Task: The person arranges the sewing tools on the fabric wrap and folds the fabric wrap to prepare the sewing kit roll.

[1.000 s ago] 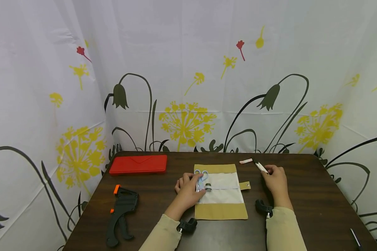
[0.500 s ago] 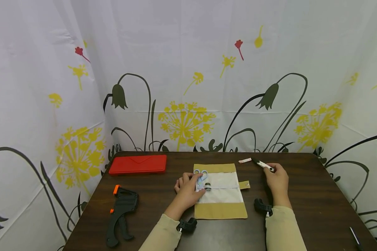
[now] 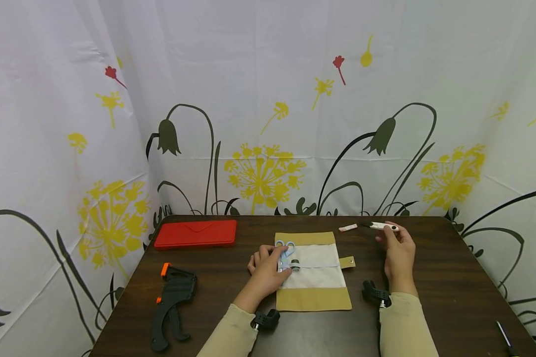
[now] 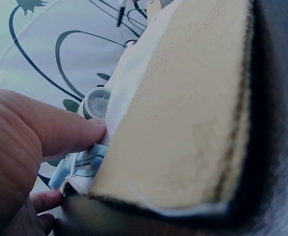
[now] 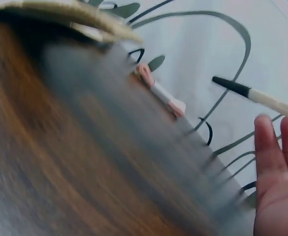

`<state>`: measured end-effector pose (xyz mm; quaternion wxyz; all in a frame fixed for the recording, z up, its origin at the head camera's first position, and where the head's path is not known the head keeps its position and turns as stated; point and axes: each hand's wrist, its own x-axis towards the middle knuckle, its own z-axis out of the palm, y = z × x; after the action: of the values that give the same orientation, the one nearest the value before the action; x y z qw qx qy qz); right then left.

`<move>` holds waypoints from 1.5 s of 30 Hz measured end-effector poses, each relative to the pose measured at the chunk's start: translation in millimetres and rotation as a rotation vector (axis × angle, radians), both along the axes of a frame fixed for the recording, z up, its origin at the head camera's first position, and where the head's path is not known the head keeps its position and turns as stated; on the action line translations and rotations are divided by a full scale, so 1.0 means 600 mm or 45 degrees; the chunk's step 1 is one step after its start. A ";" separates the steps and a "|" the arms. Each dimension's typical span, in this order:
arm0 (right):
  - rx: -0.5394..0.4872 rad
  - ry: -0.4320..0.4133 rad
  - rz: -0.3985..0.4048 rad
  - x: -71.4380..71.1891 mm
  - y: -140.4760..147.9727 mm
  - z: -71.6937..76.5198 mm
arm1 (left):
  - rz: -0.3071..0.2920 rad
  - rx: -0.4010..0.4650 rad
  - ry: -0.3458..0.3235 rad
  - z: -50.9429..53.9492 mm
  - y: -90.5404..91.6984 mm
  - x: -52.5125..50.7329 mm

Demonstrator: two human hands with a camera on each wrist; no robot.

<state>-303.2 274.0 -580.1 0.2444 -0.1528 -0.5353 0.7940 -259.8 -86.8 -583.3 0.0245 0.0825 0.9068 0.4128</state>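
On the table lies an unfolded fabric pouch (image 3: pixel 314 300), tan at both ends with a white middle. My left hand (image 3: pixel 267 269) pinches its left edge, thumb on top beside light-blue scissors (image 3: pixel 290 248). A small clear-topped spool (image 4: pixel 98 102) sits by the thumb; in the head view the spool (image 3: pixel 295 265) has a dark band. The scissors' blades are largely hidden by the hand. Beyond the pouch on the right, my right hand (image 3: pixel 398 255) holds a slim white pen-like tool (image 3: pixel 384 226) with a black tapered tip, raised off the table and pointing left.
A pink-and-white thread skein (image 3: pixel 348 227) lies near the table's back edge, left of the tool's tip. The pouch's snap tab (image 3: pixel 347 262) sticks out right. A red case (image 3: pixel 195 234) and a black-and-orange bar clamp (image 3: pixel 174 305) lie left. A thin pen-like item (image 3: pixel 503 334) is front right.
My right hand has lifted the white tool and turned it from slanting to nearly level, moving slightly up and right. My left hand has stayed on the pouch's edge.
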 end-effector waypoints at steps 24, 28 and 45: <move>-0.026 0.469 0.223 0.000 -0.126 0.019 | -0.006 0.009 0.018 -0.002 0.000 0.001; 0.080 0.409 0.249 0.001 -0.144 0.020 | 0.000 -0.006 0.006 -0.001 0.000 -0.001; 0.264 0.033 0.688 -0.004 -0.197 -0.018 | 0.011 -0.027 -0.023 0.005 0.001 0.001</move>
<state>-305.8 155.8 -590.7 0.0449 0.0313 -0.6319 0.7731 -259.5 -86.0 -580.6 0.0319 0.0746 0.9112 0.4039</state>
